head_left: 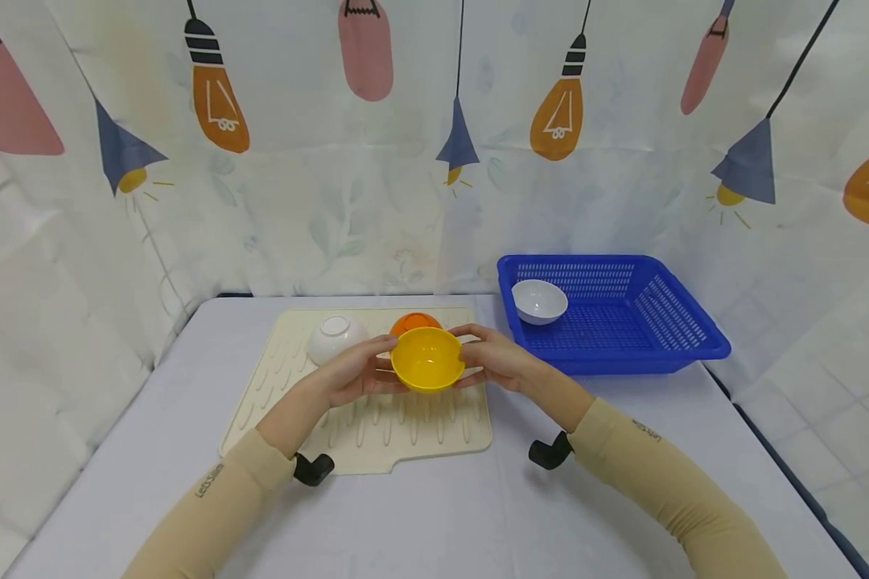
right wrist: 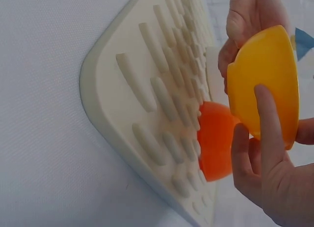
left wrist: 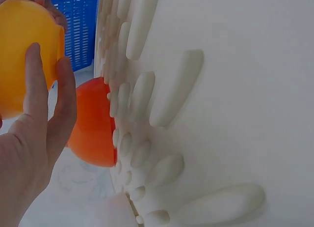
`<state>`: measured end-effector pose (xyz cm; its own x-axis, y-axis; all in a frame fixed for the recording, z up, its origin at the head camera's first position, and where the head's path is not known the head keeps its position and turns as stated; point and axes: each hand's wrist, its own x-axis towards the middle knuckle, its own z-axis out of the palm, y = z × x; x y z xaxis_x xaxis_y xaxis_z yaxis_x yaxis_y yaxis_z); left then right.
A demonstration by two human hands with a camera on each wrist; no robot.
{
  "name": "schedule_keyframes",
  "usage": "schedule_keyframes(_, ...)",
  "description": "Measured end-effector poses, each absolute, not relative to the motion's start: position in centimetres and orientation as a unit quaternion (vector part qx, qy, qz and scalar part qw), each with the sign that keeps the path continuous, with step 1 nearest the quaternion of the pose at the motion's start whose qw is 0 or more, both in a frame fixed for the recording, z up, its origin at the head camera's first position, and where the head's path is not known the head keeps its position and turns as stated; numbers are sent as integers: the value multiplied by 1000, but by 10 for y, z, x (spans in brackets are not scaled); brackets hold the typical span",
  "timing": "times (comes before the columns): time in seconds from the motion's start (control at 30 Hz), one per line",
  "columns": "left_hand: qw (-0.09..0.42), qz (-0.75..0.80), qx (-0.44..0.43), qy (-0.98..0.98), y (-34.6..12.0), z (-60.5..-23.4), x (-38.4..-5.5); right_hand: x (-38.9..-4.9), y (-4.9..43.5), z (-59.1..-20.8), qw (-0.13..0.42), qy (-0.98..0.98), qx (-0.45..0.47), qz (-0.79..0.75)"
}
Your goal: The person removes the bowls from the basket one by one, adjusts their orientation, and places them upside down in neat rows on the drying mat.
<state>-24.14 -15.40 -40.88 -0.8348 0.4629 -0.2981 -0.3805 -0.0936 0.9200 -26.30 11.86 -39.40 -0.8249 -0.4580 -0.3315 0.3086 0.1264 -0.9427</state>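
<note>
A yellow bowl (head_left: 427, 360) is held up between both hands over the ribbed cream drying mat (head_left: 376, 460), its inside tipped toward the head camera. The left hand (head_left: 358, 371) grips its left side, fingers along the outer wall, as the left wrist view shows. On the opposite side the right hand (head_left: 498, 359) grips the rim and wall, thumb near the rim. Behind it an orange bowl (head_left: 415, 322) lies upside down on the mat, partly hidden by the yellow one. Left of that, a white bowl (head_left: 331, 338) also rests upside down, partly covered by the left hand.
At the back right stands a blue plastic basket (head_left: 666, 354) with slotted walls. Another white bowl (head_left: 539, 302) sits upright in its left end. A white cloth covers the table (head_left: 434, 523), and a patterned curtain (head_left: 297, 209) hangs close behind.
</note>
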Motion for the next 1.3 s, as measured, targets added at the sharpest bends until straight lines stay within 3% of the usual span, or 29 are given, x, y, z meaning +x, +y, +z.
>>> schedule_keyframes(0.5, 305, 739, 47, 599, -157, -408, -239, -262, 120, -397, 299, 681, -59, -666)
schedule_keyframes(1.3, 260, 707, 89, 652, -158, -409, -237, -265, 126, -399, 307, 690, -60, -653)
